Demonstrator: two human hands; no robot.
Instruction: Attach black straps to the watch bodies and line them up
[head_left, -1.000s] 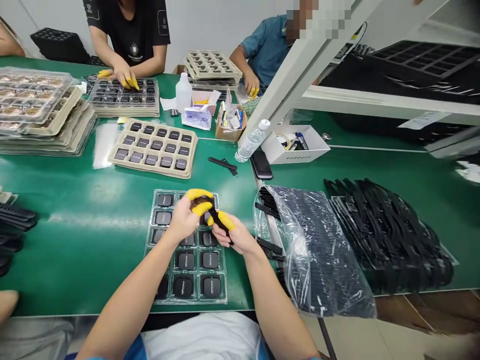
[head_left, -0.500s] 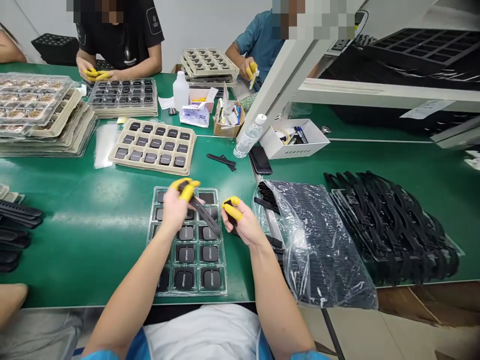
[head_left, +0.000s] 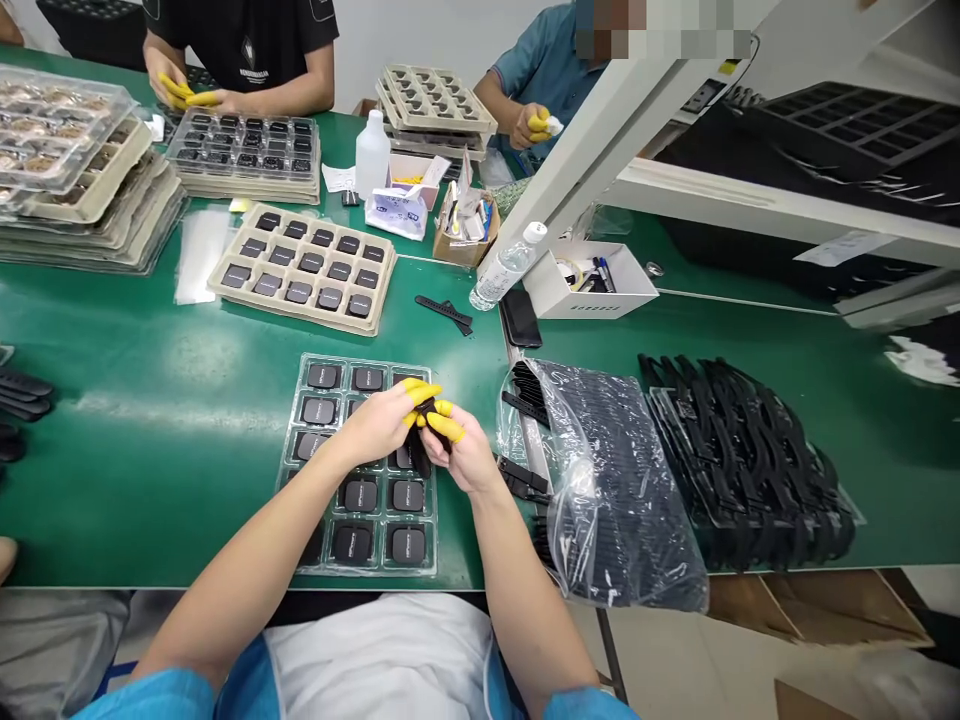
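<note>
My left hand [head_left: 384, 418] and my right hand [head_left: 466, 448] meet over a clear plastic tray [head_left: 433, 556], yellow covers on several fingertips. Between them they pinch a black watch strap [head_left: 418, 456], one end hanging below the fingers. A small dark part at its top is mostly hidden by the fingertips, so I cannot tell whether two pieces are joined there. Square black pieces with pale lettering, such as one black square [head_left: 407, 545], lie in the tray's compartments. Beside my right wrist, loose black straps [head_left: 523, 478] spill from a clear bag [head_left: 622, 500] packed with straps.
A pile of black straps [head_left: 742, 460] lies at right. Beyond my tray stand a beige tray [head_left: 300, 318] of black squares, two crossed straps [head_left: 445, 314], a water bottle [head_left: 504, 268], a phone [head_left: 520, 320] and a white box [head_left: 600, 300]. A slanted post [head_left: 592, 150] rises behind. Two co-workers sit opposite.
My hands, apart before with the strap slanting from my left hand and a dark piece in my right, have come together at the fingertips. The view has shifted slightly.
</note>
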